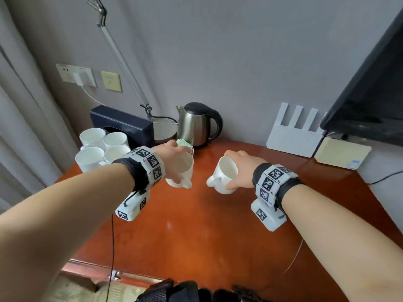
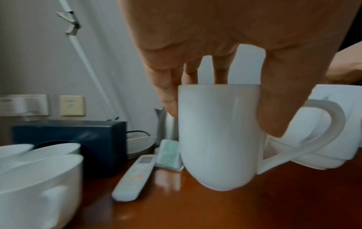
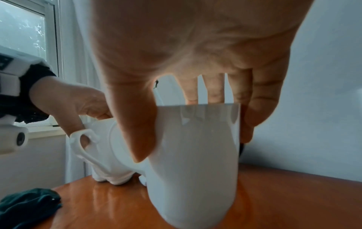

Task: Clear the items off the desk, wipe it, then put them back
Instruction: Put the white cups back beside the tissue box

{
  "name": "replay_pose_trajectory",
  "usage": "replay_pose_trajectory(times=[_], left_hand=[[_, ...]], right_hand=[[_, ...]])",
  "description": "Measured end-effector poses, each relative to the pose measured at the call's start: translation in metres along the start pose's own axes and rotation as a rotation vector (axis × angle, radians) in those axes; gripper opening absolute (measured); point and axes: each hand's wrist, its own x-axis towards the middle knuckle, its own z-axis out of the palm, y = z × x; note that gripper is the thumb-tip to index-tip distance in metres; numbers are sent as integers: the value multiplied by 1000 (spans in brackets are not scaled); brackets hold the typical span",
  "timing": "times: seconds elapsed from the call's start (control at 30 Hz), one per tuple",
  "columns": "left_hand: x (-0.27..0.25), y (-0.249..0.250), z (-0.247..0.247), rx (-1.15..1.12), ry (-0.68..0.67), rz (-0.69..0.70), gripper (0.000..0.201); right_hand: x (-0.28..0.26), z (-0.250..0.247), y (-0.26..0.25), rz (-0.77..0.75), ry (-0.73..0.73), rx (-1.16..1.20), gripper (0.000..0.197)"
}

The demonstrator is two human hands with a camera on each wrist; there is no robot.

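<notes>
This looks like a hotel room. A red-brown wooden desk (image 1: 196, 225) stands against a grey wall, with an electric kettle (image 1: 197, 125) at 12 o'clock, a cluster of matching white cups (image 1: 96, 147) at 10 o'clock, a router (image 1: 294, 136) and television (image 1: 370, 94) at 2 o'clock, and curtains (image 1: 19, 105) at 9 o'clock.

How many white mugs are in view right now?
6: four mugs clustered at the desk's back-left corner, one in the left hand, one in the right hand. More may be hidden.
</notes>
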Motion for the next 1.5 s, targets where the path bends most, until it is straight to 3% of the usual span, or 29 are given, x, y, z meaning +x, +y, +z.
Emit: replay_pose_trajectory(times=[0.23, 0.33, 0.5, 0.7, 0.83, 0.97, 1.17, 1.33, 1.5], left_hand=[[3, 159, -28, 35, 20, 124, 76], [6, 222, -36, -31, 13, 154, 82], [20, 299, -48, -93, -24, 227, 88], [50, 362, -63, -13, 7, 326, 85], [76, 387, -75, -22, -5, 362, 81], [109, 414, -82, -59, -35, 374, 84], [159, 464, -83, -57, -57, 368, 81], [214, 503, -78, -135, -99, 272, 85], [266, 534, -70, -209, -117, 203, 88]], right_hand=[[-68, -4, 147, 120, 29, -24, 78], [-97, -3, 207, 176, 40, -33, 79], [-133, 0, 289, 276, 24, -18, 79], [-147, 0, 364, 419, 78, 67, 79], [-141, -5, 393, 487, 81, 96, 86], [-126, -7, 425, 535, 85, 111, 80], [-85, 2, 477, 518, 40, 132, 79], [-38, 8, 525, 473, 11, 134, 85], [6, 19, 563, 436, -7, 136, 76]])
